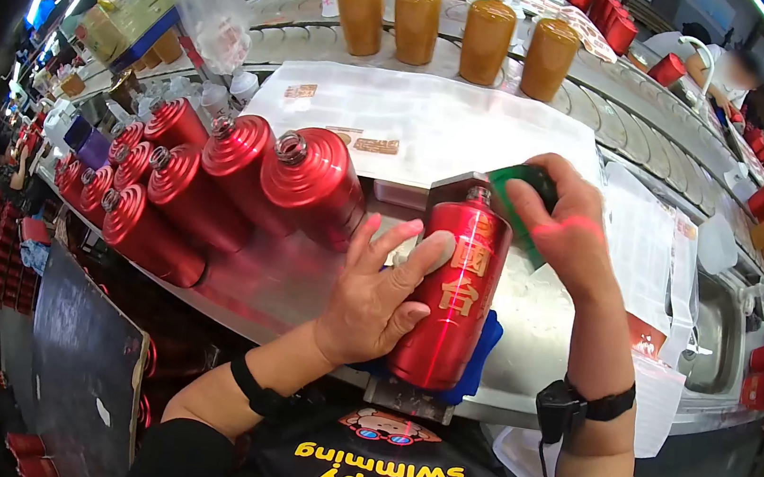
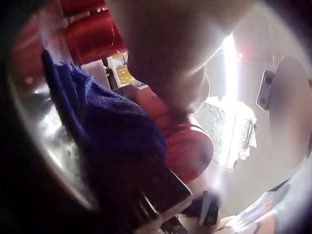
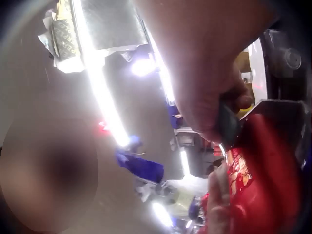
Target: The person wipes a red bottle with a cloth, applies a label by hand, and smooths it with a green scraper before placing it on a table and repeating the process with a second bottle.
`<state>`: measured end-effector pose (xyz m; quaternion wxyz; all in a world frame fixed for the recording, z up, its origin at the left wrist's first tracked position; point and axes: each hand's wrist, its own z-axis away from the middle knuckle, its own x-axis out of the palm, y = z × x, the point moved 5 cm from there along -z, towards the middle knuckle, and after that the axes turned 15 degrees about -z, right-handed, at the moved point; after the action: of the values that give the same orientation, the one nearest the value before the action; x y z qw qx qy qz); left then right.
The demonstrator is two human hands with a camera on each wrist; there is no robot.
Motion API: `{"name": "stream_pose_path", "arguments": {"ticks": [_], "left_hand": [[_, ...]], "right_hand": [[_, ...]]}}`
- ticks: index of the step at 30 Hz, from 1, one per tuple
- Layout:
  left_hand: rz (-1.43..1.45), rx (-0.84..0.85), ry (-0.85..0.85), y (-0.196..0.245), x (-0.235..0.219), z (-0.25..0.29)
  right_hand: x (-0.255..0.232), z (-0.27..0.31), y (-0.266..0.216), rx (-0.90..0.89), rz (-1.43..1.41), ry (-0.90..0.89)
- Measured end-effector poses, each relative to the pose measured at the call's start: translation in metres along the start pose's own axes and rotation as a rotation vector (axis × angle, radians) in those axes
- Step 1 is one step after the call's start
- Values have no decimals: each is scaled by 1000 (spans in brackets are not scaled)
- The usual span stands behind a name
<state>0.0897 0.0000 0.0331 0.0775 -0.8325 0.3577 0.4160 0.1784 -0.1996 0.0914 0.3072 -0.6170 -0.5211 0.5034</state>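
Note:
A shiny red bottle with gold characters lies tilted on a blue cloth, its open glass neck pointing away from me. Behind the neck stands a grey metal plate. My left hand presses the bottle's left side with the covered index fingertip and the thumb, other fingers spread. In my right hand a flat green piece with a dark part is gripped, close beside the bottle's shoulder. The right wrist view shows this dark green piece right at the bottle's label.
Several red bottles stand to the left. Beyond the white paper, brown bottles stand along a metal conveyor. A sink lies at the right, a dark board at lower left. Another person is far right.

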Motion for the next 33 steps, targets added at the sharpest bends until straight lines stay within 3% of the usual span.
{"name": "stream_pose_path", "arguments": {"ticks": [1,4,5,6,8,10,11,14,17,20,23,24,26,28,29,30,32,33], "left_hand": [[-2,-2,-8,0,0,5],[59,-39,12,0,1,14],[82,-52,22,0,1,16],[103,-64,37,0,2,15],[125,-72,58,-2,-1,14],[138,-54,72,-7,-3,8],[190,-51,106,-11,-2,3],[204,63,31,-5,-5,-29],[-5,343,-155,6,5,-48],[-81,380,-174,20,6,-34],[-77,382,-171,37,-3,-13],[-61,375,-177,43,-6,-5],[7,282,-187,46,-11,13],[56,118,-144,44,-11,34],[10,50,-120,36,-6,45],[18,-2,-155,29,-1,51],[30,-118,-227,17,6,62],[79,-117,-205,19,8,62]], "right_hand": [[1,-1,-18,-107,95,-19],[28,15,-21,-125,-53,-374],[23,9,-13,-60,35,-225],[13,5,-11,-131,-8,6],[5,17,-16,-535,316,94],[23,62,-20,-778,346,-54],[29,86,-26,-807,310,-150],[25,126,-21,-541,30,-341],[2,133,-4,-310,-90,-169],[-25,135,20,-145,-256,119],[-26,118,33,16,-327,156],[-18,108,36,3,-427,185],[-3,90,25,-248,-224,239],[13,99,-3,-627,151,88],[23,112,-12,-692,143,-56],[27,124,-23,-638,115,-217],[20,123,-23,-344,-158,-456],[12,118,-10,-196,-231,-395]]}}
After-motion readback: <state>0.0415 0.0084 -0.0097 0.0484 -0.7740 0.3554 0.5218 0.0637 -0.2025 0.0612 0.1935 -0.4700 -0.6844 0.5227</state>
